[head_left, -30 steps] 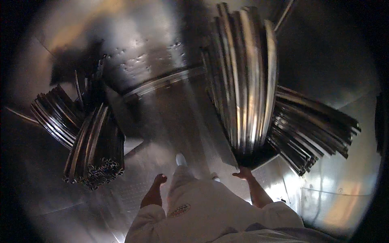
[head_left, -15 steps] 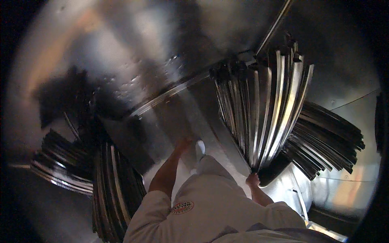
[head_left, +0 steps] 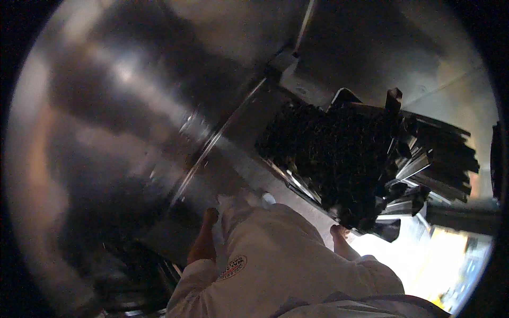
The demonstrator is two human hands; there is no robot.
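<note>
My right hand (head_left: 339, 231) is closed at the near lower corner of a tall stack of dark metal trays (head_left: 328, 159). The fingers partly disappear behind the stack's edge. The side toward me looks black and rough, with shiny tray edges along its lower left. My left hand (head_left: 211, 216) hangs low beside my left leg, away from the trays; it is small and dim, so its fingers cannot be made out.
More dark trays (head_left: 442, 156) are piled behind on the right. At the lower left lies another dim tray stack (head_left: 138, 275). Shiny metal walls (head_left: 127, 106) stand around, with a floor-level metal strip (head_left: 212, 143). A bright opening (head_left: 424, 265) is at the lower right.
The view has turned, and the stack by my right hand now shows its rough black side instead of long bright edges. The left stack has slid toward the lower left. More of the bright opening shows.
</note>
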